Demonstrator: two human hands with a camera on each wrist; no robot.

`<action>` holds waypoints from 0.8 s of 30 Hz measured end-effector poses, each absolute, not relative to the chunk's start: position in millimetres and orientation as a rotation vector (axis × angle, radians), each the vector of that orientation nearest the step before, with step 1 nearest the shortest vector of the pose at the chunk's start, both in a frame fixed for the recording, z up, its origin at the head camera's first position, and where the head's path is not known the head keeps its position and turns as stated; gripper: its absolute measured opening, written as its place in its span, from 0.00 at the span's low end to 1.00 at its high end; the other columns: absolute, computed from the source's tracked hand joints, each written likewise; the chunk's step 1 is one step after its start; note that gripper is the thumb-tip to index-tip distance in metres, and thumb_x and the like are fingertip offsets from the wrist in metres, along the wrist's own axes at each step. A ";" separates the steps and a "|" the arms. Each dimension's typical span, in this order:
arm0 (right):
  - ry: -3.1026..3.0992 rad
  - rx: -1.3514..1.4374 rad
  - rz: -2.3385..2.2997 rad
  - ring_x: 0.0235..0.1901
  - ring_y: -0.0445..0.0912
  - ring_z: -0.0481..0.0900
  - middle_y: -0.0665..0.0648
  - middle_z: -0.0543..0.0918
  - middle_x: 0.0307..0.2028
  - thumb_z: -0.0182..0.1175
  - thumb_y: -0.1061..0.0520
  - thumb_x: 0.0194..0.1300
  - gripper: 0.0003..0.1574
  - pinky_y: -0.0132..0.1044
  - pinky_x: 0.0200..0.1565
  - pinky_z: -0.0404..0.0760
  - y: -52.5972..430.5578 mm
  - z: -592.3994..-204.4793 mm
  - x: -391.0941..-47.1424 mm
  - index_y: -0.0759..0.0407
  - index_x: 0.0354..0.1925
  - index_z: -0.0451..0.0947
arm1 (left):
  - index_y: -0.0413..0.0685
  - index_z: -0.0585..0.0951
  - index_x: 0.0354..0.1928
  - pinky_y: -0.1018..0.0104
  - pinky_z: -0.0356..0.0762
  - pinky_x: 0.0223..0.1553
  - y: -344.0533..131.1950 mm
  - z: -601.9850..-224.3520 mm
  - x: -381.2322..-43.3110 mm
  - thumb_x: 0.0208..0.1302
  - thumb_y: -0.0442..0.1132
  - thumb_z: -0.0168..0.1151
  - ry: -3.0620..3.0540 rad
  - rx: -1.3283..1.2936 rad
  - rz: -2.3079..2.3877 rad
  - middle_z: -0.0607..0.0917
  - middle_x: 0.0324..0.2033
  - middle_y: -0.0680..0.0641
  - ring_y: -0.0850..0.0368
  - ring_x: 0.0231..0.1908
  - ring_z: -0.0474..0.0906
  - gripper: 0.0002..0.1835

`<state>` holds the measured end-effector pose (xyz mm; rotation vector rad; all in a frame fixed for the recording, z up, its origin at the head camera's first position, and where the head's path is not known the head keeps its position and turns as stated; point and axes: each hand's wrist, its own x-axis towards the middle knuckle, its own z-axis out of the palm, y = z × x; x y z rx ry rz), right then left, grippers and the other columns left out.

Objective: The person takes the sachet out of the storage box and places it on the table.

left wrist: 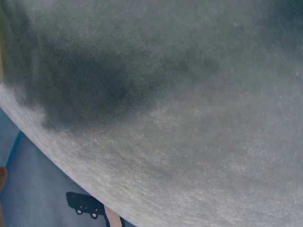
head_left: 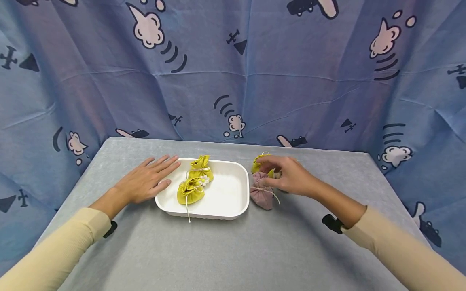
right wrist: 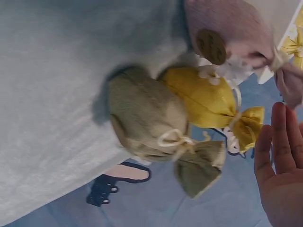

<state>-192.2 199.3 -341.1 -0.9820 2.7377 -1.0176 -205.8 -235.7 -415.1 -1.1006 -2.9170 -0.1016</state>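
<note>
My left hand (head_left: 151, 180) lies with straight fingers along the left rim of a white tray (head_left: 227, 190). Inside the tray sit two yellow drawstring pouches (head_left: 199, 167) (head_left: 191, 191) with white cords, a white flower between them. Just right of the tray, my right hand (head_left: 285, 173) reaches over a pink pouch (head_left: 263, 198), thumb and fingers apart around its gathered top. The right wrist view shows the pink pouch (right wrist: 227, 28) with a round brown tag, and straight fingers (right wrist: 279, 142) close to its top. Beside it lie a yellow pouch (right wrist: 201, 97) and an olive-green pouch (right wrist: 149, 113).
A grey cloth covers the table (head_left: 225, 254). Behind it hangs a blue patterned curtain (head_left: 204, 81). The left wrist view shows mostly the grey tabletop (left wrist: 189, 142) in shadow. Dark bands (head_left: 332, 223) sit on both wrists.
</note>
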 end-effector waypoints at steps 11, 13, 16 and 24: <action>2.688 -1.010 -0.991 0.45 0.52 0.85 0.56 0.86 0.46 0.74 0.59 0.57 0.33 0.51 0.48 0.82 165.2 -327.7 -191.5 0.63 0.60 0.77 | 0.52 0.54 0.79 0.39 0.49 0.71 -236.7 -415.8 -206.4 0.78 0.55 0.41 -2.915 -1.105 -0.101 0.53 0.78 0.50 0.45 0.76 0.50 0.33; 2.664 -1.018 -0.986 0.46 0.50 0.85 0.57 0.86 0.47 0.73 0.60 0.58 0.33 0.50 0.48 0.82 157.4 -326.4 -191.3 0.63 0.61 0.77 | 0.53 0.53 0.79 0.39 0.49 0.71 -236.8 -415.8 -206.3 0.78 0.54 0.42 -2.916 -1.106 -0.104 0.53 0.78 0.50 0.45 0.76 0.50 0.33; 2.631 -1.035 -0.973 0.48 0.49 0.84 0.57 0.85 0.50 0.72 0.60 0.59 0.32 0.48 0.50 0.82 145.9 -325.5 -191.3 0.63 0.61 0.76 | 0.52 0.53 0.79 0.39 0.49 0.71 -237.0 -415.8 -206.1 0.78 0.54 0.43 -2.916 -1.106 -0.108 0.53 0.78 0.50 0.45 0.76 0.50 0.33; 2.558 -1.078 -0.977 0.51 0.49 0.84 0.60 0.83 0.56 0.72 0.60 0.59 0.34 0.46 0.54 0.81 117.6 -325.6 -189.5 0.63 0.63 0.75 | 0.52 0.54 0.79 0.39 0.49 0.71 -237.0 -416.3 -206.3 0.77 0.52 0.45 -2.913 -1.102 -0.122 0.53 0.78 0.50 0.45 0.76 0.50 0.33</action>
